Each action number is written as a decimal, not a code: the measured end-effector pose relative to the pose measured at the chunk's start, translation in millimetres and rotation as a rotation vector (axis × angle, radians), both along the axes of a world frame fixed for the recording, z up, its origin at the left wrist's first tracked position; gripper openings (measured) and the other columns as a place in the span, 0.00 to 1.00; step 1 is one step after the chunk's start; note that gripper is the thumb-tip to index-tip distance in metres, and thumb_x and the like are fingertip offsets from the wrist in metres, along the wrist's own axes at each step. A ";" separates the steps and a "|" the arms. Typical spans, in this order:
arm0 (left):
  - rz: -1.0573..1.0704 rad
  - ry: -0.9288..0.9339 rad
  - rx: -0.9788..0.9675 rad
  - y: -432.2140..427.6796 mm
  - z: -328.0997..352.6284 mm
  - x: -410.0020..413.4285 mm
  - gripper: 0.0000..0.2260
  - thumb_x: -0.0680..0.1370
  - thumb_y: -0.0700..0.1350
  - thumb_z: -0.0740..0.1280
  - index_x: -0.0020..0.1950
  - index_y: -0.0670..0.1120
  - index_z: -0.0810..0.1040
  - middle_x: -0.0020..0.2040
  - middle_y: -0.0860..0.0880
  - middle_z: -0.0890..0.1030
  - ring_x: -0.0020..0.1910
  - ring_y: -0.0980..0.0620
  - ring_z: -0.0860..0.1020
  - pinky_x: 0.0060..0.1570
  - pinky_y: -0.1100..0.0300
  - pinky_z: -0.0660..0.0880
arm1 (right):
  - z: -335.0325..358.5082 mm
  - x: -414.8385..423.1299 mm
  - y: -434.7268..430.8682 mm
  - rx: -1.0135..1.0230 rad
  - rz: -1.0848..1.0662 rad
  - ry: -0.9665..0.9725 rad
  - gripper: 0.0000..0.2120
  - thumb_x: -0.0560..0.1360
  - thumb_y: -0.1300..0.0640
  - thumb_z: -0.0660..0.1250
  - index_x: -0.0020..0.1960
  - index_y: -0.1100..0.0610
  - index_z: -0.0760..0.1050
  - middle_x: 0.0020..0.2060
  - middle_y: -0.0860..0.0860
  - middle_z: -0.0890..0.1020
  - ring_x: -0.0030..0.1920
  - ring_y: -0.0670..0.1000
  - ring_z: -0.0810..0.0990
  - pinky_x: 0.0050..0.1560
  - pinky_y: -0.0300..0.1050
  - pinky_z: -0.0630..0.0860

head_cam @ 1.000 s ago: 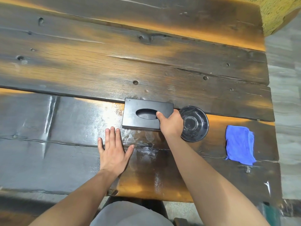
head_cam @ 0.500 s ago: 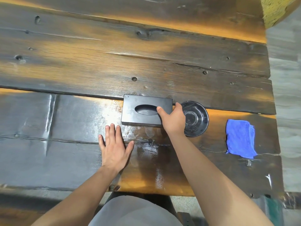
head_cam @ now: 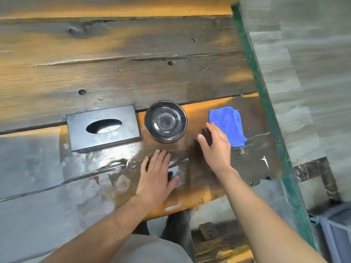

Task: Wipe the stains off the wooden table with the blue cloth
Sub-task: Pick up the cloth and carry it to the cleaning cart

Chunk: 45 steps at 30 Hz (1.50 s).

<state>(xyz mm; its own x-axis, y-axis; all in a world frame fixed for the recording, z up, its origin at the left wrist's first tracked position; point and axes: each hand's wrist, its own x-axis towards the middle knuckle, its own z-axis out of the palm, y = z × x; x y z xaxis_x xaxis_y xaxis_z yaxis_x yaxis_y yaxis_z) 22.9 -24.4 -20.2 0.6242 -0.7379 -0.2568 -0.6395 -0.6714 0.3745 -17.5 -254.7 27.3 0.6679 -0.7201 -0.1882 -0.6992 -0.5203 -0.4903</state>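
Note:
A folded blue cloth (head_cam: pixel 226 124) lies on the dark wooden table (head_cam: pixel 117 73) near its right end. My right hand (head_cam: pixel 215 145) hovers open just left of the cloth, its fingertips reaching the cloth's near left edge, holding nothing. My left hand (head_cam: pixel 156 175) rests flat, fingers spread, on the table's near plank. Pale smeared stains (head_cam: pixel 114 168) shine on the wood to the left of and around that hand.
A black tissue box (head_cam: pixel 103 130) sits left of a round black dish (head_cam: pixel 165 121), both behind my hands. The table's right edge has a green rim (head_cam: pixel 266 103); grey floor lies beyond. The near edge runs just past my wrists.
My right hand let go of the tissue box and swung right to the blue cloth. The view shifted right, and my left hand now lies further right, below the dish.

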 end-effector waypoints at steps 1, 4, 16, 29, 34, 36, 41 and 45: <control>-0.029 0.010 0.001 -16.1 -0.7 -2.3 0.34 0.82 0.64 0.54 0.82 0.44 0.63 0.82 0.47 0.64 0.84 0.47 0.57 0.80 0.41 0.56 | -2.5 -7.9 -15.4 -0.021 0.005 0.056 0.27 0.80 0.43 0.66 0.76 0.50 0.69 0.77 0.49 0.69 0.78 0.52 0.65 0.73 0.59 0.65; -0.056 0.087 0.062 -60.8 -6.8 -10.4 0.37 0.82 0.67 0.50 0.85 0.47 0.49 0.86 0.48 0.48 0.85 0.49 0.43 0.82 0.42 0.44 | -10.5 -21.9 -57.3 -0.047 0.075 0.193 0.29 0.79 0.38 0.63 0.78 0.44 0.65 0.81 0.47 0.60 0.81 0.52 0.56 0.72 0.62 0.61; -0.062 0.079 0.253 -82.8 -22.5 -23.2 0.43 0.80 0.72 0.48 0.83 0.50 0.31 0.83 0.50 0.29 0.79 0.51 0.25 0.79 0.38 0.33 | -59.8 -29.2 -121.4 -0.140 0.378 0.313 0.29 0.79 0.30 0.53 0.79 0.32 0.55 0.82 0.40 0.52 0.83 0.50 0.47 0.77 0.56 0.50; -0.055 0.079 0.335 -93.2 -8.7 -23.7 0.43 0.80 0.71 0.49 0.84 0.49 0.34 0.84 0.48 0.33 0.82 0.46 0.30 0.80 0.38 0.35 | -68.7 -126.9 -80.1 0.046 0.262 0.026 0.22 0.81 0.41 0.55 0.69 0.45 0.78 0.72 0.45 0.75 0.76 0.49 0.65 0.59 0.52 0.69; 0.078 0.124 0.261 -114.6 17.7 -38.4 0.38 0.81 0.63 0.60 0.84 0.45 0.53 0.85 0.41 0.51 0.84 0.41 0.49 0.81 0.38 0.50 | -45.0 -171.1 -75.7 0.409 0.091 -0.043 0.18 0.82 0.48 0.58 0.51 0.60 0.81 0.52 0.55 0.83 0.58 0.56 0.78 0.62 0.53 0.70; 0.058 0.123 0.236 -125.6 31.1 -53.7 0.33 0.81 0.61 0.62 0.80 0.45 0.60 0.82 0.40 0.57 0.81 0.39 0.57 0.78 0.38 0.57 | -26.2 -191.9 -78.1 0.610 -0.073 -0.072 0.18 0.85 0.51 0.58 0.38 0.56 0.72 0.36 0.50 0.76 0.40 0.49 0.75 0.50 0.49 0.72; -0.075 0.196 0.202 -157.4 51.1 -109.8 0.28 0.81 0.59 0.62 0.77 0.45 0.67 0.77 0.42 0.65 0.76 0.39 0.65 0.73 0.41 0.66 | 3.2 -263.4 -83.3 0.928 -0.434 -0.231 0.15 0.86 0.51 0.58 0.44 0.49 0.77 0.29 0.37 0.80 0.31 0.34 0.76 0.41 0.34 0.72; -0.173 0.282 0.175 -193.0 62.2 -160.7 0.22 0.82 0.56 0.62 0.70 0.45 0.74 0.67 0.42 0.75 0.67 0.39 0.75 0.67 0.46 0.72 | 6.4 -340.3 -80.2 1.051 -0.645 -0.386 0.15 0.84 0.47 0.61 0.54 0.55 0.81 0.45 0.51 0.84 0.46 0.50 0.80 0.52 0.44 0.77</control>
<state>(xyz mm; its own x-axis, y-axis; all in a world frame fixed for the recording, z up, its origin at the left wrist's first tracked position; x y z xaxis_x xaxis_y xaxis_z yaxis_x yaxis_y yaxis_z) -137.9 -217.4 42.0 0.3806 -0.7561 -0.5324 -0.6377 -0.6316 0.4409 -357.8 -334.8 33.7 0.3947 -0.5558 -0.7316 -0.4010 0.6122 -0.6815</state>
